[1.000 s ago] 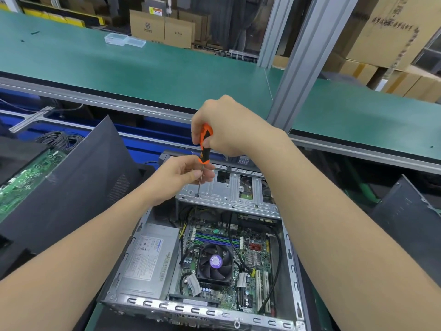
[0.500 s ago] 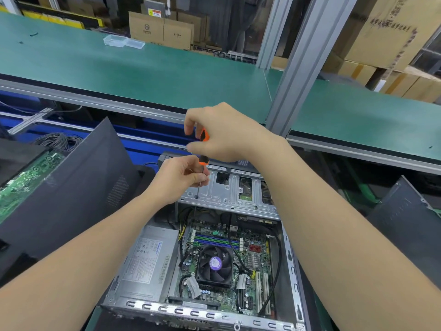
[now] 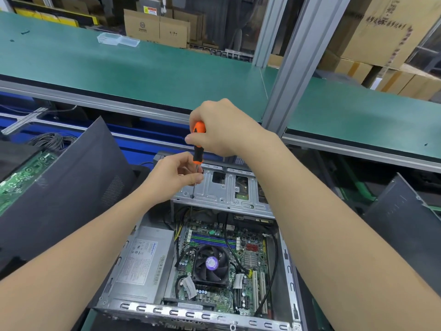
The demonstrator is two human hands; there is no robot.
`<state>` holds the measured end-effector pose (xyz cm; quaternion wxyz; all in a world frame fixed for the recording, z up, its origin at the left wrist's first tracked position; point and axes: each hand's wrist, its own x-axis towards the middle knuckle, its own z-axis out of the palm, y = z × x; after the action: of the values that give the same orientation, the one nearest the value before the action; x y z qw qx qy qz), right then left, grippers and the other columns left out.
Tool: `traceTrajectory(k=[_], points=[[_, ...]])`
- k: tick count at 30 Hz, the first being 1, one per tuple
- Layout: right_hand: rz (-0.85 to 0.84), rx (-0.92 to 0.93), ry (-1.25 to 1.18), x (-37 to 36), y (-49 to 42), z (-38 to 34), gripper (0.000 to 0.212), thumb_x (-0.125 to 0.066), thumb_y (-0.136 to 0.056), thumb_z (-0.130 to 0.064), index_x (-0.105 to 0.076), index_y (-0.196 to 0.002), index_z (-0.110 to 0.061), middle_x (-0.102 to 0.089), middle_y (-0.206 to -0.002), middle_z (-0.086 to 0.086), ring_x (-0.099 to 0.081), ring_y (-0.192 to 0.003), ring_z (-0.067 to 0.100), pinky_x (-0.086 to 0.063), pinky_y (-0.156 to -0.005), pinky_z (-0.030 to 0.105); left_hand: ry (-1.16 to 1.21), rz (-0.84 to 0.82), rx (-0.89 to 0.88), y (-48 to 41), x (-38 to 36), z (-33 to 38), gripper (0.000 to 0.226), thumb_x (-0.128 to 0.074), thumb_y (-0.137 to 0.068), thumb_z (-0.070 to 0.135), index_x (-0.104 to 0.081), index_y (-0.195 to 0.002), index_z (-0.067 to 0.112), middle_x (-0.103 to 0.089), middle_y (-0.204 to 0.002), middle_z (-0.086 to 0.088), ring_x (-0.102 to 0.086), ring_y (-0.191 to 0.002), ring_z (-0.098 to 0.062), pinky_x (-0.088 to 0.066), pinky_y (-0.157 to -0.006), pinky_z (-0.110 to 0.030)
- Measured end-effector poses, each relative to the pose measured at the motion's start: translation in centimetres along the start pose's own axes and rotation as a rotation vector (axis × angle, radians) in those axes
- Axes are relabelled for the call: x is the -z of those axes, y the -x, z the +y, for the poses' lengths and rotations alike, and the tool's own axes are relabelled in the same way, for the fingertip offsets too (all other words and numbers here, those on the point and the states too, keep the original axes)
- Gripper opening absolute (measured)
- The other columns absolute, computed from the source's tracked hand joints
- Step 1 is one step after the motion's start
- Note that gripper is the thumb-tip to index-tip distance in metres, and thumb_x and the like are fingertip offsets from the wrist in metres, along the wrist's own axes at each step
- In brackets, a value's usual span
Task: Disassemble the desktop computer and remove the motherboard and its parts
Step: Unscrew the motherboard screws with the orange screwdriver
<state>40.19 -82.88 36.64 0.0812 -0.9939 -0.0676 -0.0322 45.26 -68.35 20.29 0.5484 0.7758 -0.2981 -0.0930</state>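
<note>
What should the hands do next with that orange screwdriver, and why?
Probably keep twisting: the right hand grips the orange-and-black screwdriver, the left hand pinches its shaft, and its tip sits at a hole in the silver metal drive cage.

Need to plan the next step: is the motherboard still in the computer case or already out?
Still in. The motherboard lies flat inside the open case, fan and cables attached.

The screwdriver (image 3: 198, 144) is gripped above the drive cage (image 3: 224, 189), on which its tip is set. Below the grip, the motherboard (image 3: 224, 261) is seated in the case (image 3: 191, 316), with the power supply (image 3: 140, 263) at its left.
</note>
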Motion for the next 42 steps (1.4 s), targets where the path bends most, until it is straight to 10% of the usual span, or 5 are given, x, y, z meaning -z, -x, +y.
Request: traceTrajectory(k=[7, 17, 30, 38, 42], points=[[-0.045, 0.125, 0.041, 1.1, 0.7, -0.1, 0.029, -0.063, -0.089, -0.005, -0.078, -0.095, -0.029, -0.07, -0.094, -0.004, -0.064, -0.088, 0.019, -0.059, -0.075, 0.038, 0.201, -0.201, 0.003, 0.2, 0.9, 0.4, 0.026, -0.052, -0.107, 0.006, -0.066, -0.128, 0.014, -0.076, -0.117, -0.003, -0.071, -0.114, -0.019, -0.056, -0.098, -0.029], [-0.087, 0.122, 0.051, 1.4, 1.1, -0.6, 0.039, -0.053, -0.077, 0.008, -0.077, -0.078, -0.023, -0.062, -0.071, -0.012, -0.055, -0.068, 0.004, -0.042, -0.053, 0.024, 0.137, -0.132, 0.028, 0.0, 0.1, -0.3, 0.023, -0.054, -0.104, 0.0, -0.073, -0.101, 0.012, -0.079, -0.097, -0.008, -0.076, -0.095, -0.019, -0.058, -0.086, -0.022], [0.211, -0.092, 0.133, 0.2, 0.7, -1.0, 0.051, -0.058, -0.09, -0.07, -0.06, -0.092, -0.019, -0.048, -0.079, -0.001, -0.056, -0.076, 0.028, -0.037, -0.058, 0.032, 0.09, -0.071, 0.009, -0.2, -0.2, -0.5, 0.026, -0.057, -0.101, -0.001, -0.074, -0.092, 0.017, -0.079, -0.092, -0.005, -0.076, -0.089, -0.018, -0.058, -0.082, -0.02], [0.051, 0.021, 0.002, 0.9, 0.6, -0.4, 0.005, -0.073, -0.086, -0.027, -0.074, -0.09, -0.028, -0.067, -0.096, 0.0, -0.066, -0.088, 0.025, -0.059, -0.073, 0.038, 0.083, -0.031, 0.019, -0.1, -0.1, -0.4, 0.016, -0.068, -0.096, 0.003, -0.075, -0.091, 0.018, -0.079, -0.091, -0.002, -0.077, -0.086, -0.016, -0.058, -0.078, -0.02], [-0.003, 0.053, 0.033, 1.5, 0.9, -0.6, 0.024, -0.065, -0.081, -0.008, -0.075, -0.085, -0.03, -0.066, -0.088, -0.007, -0.067, -0.084, 0.02, -0.06, -0.072, 0.038, 0.094, -0.015, 0.03, -0.1, -0.1, -0.4, 0.017, -0.076, -0.092, 0.007, -0.072, -0.08, 0.018, -0.079, -0.093, -0.001, -0.077, -0.084, -0.02, -0.061, -0.077, -0.024]])
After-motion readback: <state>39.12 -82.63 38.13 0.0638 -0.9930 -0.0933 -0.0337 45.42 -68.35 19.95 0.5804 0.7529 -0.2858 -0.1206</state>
